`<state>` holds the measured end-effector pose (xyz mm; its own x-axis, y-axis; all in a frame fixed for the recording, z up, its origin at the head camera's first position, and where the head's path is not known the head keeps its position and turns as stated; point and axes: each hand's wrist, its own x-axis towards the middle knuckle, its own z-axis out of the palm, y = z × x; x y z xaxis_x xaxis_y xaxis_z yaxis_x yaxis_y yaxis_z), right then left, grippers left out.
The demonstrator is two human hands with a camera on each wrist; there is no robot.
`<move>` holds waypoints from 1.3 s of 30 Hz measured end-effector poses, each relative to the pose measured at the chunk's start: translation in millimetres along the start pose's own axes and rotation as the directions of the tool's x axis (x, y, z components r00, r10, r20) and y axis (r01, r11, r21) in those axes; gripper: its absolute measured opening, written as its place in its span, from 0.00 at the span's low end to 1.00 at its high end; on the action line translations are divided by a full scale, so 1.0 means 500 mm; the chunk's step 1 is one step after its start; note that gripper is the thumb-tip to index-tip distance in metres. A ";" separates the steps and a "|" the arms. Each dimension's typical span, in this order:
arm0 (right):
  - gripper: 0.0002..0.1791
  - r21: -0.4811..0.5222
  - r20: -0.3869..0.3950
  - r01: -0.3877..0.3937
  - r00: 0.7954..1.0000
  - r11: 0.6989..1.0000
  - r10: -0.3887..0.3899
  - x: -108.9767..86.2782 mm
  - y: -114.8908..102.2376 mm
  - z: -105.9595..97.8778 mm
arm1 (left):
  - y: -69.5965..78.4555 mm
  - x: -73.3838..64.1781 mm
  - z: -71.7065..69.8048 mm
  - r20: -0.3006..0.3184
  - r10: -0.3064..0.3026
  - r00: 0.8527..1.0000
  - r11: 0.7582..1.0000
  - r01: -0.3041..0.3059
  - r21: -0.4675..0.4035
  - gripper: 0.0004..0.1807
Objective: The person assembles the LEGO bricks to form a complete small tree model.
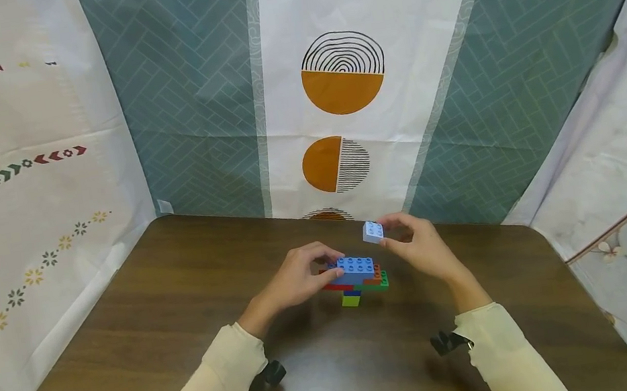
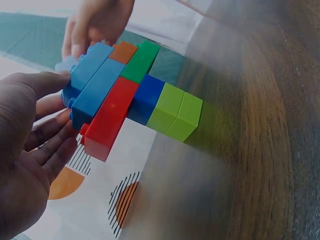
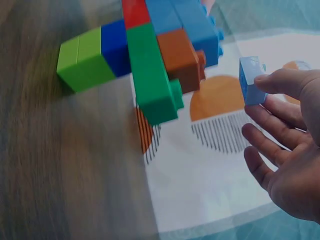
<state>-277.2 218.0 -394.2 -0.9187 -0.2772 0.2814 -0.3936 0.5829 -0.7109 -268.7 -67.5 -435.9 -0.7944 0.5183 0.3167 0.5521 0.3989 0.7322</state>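
A toy-brick build stands on the table: lime green bricks [image 1: 351,301] at the foot, a dark blue brick [image 2: 147,97] over them, then red [image 2: 111,120] and green [image 3: 150,75] bricks side by side. Blue bricks [image 1: 354,271] and an orange-brown brick [image 3: 180,60] form the upper layers. My left hand [image 1: 301,276] holds the top blue brick at its left end, thumb on the near side. Above and right of the build, my right hand [image 1: 422,248] pinches a small light blue brick [image 1: 373,232] between thumb and fingers, apart from the build.
The brown wooden table [image 1: 149,352] ends at a patterned cloth [image 1: 197,138] hanging just behind the build. White cloths hang along the left and right sides. Each wrist carries a small black camera [image 1: 273,373].
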 end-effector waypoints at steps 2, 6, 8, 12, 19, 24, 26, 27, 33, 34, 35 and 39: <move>0.20 0.000 0.011 0.002 1.000 1.000 -0.002 -0.010 -0.011 0.002 | 0.000 -0.001 0.000 -0.001 -0.002 1.000 1.000 0.002 -0.002 0.17; 0.21 0.002 0.031 0.005 1.000 1.000 -0.005 -0.028 -0.032 0.010 | -0.001 -0.003 0.001 0.002 -0.010 1.000 1.000 0.010 -0.017 0.17; 0.21 0.006 0.042 0.011 0.999 1.000 -0.011 -0.036 -0.040 0.015 | -0.002 -0.003 0.002 0.004 -0.017 1.000 1.000 0.017 -0.025 0.17; 0.20 0.018 0.048 0.038 0.998 0.999 -0.038 -0.052 -0.050 0.028 | -0.004 -0.004 0.003 0.005 -0.018 1.000 0.999 0.018 -0.030 0.17; 0.20 -0.019 0.056 0.097 0.994 0.995 -0.096 -0.063 -0.062 0.051 | -0.003 -0.005 0.002 -0.001 0.010 1.000 1.000 -0.010 -0.024 0.16; 0.19 -0.044 0.059 0.074 0.996 0.996 -0.071 -0.066 -0.066 0.060 | -0.002 -0.004 0.003 0.003 0.014 1.000 1.000 -0.014 -0.022 0.16; 0.19 -0.051 0.060 0.066 0.996 0.996 -0.063 -0.066 -0.065 0.062 | -0.002 -0.003 0.004 0.004 0.010 1.000 1.000 -0.010 -0.026 0.16; 0.19 -0.053 0.060 0.062 0.996 0.997 -0.059 -0.066 -0.065 0.062 | -0.002 -0.003 0.005 0.004 0.005 1.000 1.000 -0.005 -0.025 0.16; 0.19 -0.061 0.054 0.064 0.997 0.996 -0.061 -0.067 -0.061 0.063 | -0.003 -0.002 0.005 0.001 0.010 1.000 1.000 -0.010 -0.015 0.16; 0.19 -0.063 0.054 0.067 0.997 0.996 -0.064 -0.067 -0.060 0.063 | -0.003 -0.002 0.005 0.000 0.011 1.000 1.000 -0.011 -0.015 0.16; 0.19 -0.059 0.054 0.068 0.996 0.996 -0.065 -0.066 -0.059 0.063 | -0.004 -0.002 0.005 -0.001 0.013 1.000 1.000 -0.013 -0.014 0.16; 0.19 -0.061 0.058 0.070 0.996 0.996 -0.066 -0.067 -0.060 0.063 | -0.003 -0.001 0.006 -0.005 0.008 1.000 1.000 -0.008 -0.012 0.17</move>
<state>-233.5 185.8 -402.7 -0.8872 -0.3586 0.2903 -0.4579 0.6073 -0.6493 -268.3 -66.2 -438.7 -0.7911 0.5178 0.3257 0.5556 0.3854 0.7368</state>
